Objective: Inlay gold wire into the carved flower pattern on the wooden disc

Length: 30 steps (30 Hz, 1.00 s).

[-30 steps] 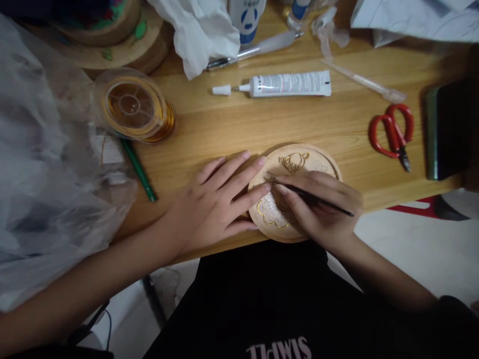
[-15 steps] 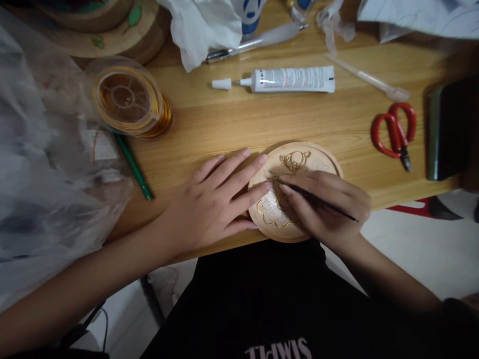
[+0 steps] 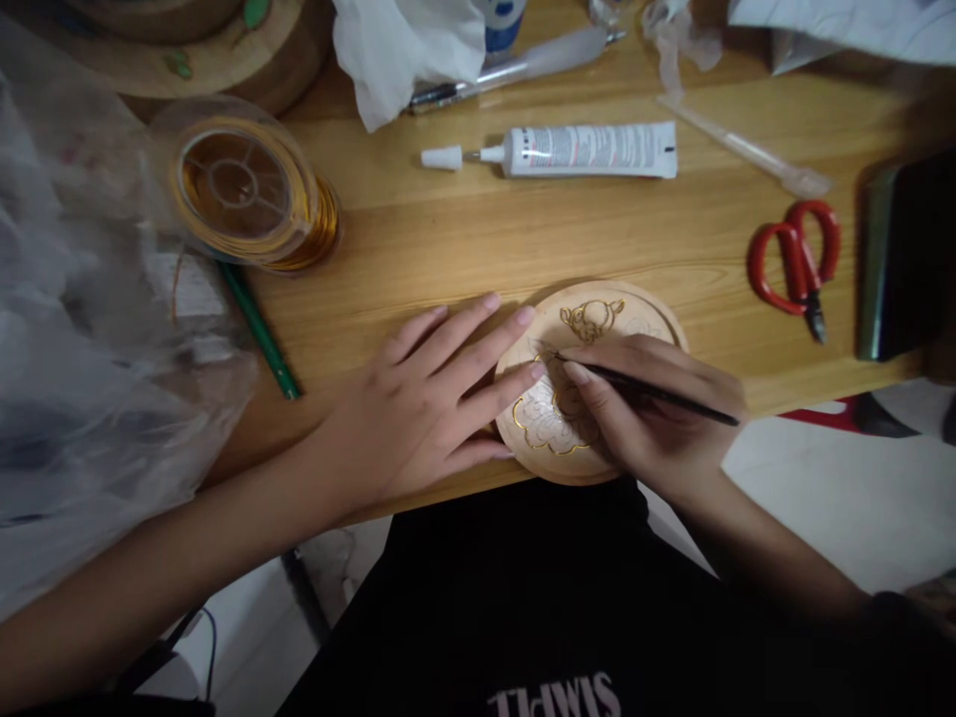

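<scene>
counting two hands, one round wooden plaque, one dark slim tool, one spool of golden wire, one glue tube, one white cap, one green pen, one pair of red-handled snips and one plastic pipette. pinching the tool between thumb and fingers of the right hand, over the plaque; resting the left hand palm down with fingers spread, partly on the plaque's left side. compared with the earlier frames, showing the tool's back end farther right and the right fingertips slightly farther from the left index finger, with no clear shift of the plaque. at the near edge of the wooden table, with the plaque right at it; between plaque and tube, open wood; likewise between plaque and snips.
</scene>
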Tool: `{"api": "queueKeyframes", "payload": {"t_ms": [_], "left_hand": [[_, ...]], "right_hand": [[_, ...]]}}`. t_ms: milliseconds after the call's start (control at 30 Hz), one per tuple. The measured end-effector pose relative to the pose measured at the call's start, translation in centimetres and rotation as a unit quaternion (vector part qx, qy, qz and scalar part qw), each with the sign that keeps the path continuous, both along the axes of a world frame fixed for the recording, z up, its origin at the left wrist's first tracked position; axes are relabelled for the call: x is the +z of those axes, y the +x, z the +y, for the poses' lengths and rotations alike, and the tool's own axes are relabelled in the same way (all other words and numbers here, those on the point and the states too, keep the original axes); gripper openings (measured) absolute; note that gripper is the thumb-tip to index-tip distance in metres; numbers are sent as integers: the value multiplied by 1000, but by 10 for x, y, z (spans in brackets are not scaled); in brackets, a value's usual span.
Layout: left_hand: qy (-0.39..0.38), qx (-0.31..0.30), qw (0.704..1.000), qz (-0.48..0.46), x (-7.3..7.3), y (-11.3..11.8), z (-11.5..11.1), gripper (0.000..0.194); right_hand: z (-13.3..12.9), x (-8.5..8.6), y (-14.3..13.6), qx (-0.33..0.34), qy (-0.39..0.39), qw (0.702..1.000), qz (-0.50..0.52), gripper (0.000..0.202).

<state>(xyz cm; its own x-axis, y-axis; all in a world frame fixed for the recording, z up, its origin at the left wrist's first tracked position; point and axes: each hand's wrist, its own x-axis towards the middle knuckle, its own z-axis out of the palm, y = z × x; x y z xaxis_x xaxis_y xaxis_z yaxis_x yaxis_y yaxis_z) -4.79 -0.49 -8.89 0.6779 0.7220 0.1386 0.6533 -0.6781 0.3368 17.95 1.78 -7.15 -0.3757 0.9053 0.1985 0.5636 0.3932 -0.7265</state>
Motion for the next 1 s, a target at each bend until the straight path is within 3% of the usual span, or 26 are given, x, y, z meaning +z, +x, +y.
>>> {"api": "queueKeyframes", "payload": {"t_ms": [267, 600, 867, 1000], "left_hand": [[-12, -2, 1000, -1, 0, -1, 1, 57], [9, -22, 1000, 5, 1, -3, -1, 57], [-42, 23, 999, -26, 13, -6, 6, 65], [-3, -11, 1000, -8, 16, 0, 9, 56]], "right_hand": [[0, 1, -1, -7, 11, 1000, -12, 15], [4, -2, 5, 33, 3, 999, 29, 22], [5, 6, 17, -5, 31, 999, 36, 18], [3, 6, 19, 16, 36, 998, 43, 20]]}}
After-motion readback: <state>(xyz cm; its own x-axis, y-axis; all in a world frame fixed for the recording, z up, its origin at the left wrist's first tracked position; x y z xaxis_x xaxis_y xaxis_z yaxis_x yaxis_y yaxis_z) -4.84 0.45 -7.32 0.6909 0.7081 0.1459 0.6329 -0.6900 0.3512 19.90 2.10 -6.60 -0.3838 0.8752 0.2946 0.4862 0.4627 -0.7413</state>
